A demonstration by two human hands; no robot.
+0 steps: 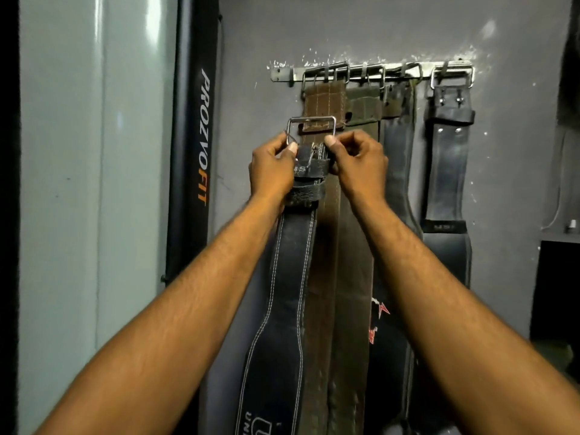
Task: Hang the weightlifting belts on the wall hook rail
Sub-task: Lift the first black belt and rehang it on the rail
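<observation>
A metal hook rail (282,74) is fixed high on the grey wall. Several belts hang from it by their buckles: a brown belt (323,103), an olive belt (361,111), a dark belt (400,158) and a black belt (447,171) at the right end. I hold a black belt with white stitching (282,277) below the rail, in front of the brown one. My left hand (271,169) grips its strap at the left side of the steel buckle (312,127). My right hand (357,161) pinches the strap at the buckle's right side. The held belt's lower end hangs down out of view.
A black upright pad marked PROZVOFIT (201,139) stands left of the rail, beside a pale glossy panel (94,183). A dark shelf or cabinet (555,277) sits at the right edge. The left end of the rail shows no belt.
</observation>
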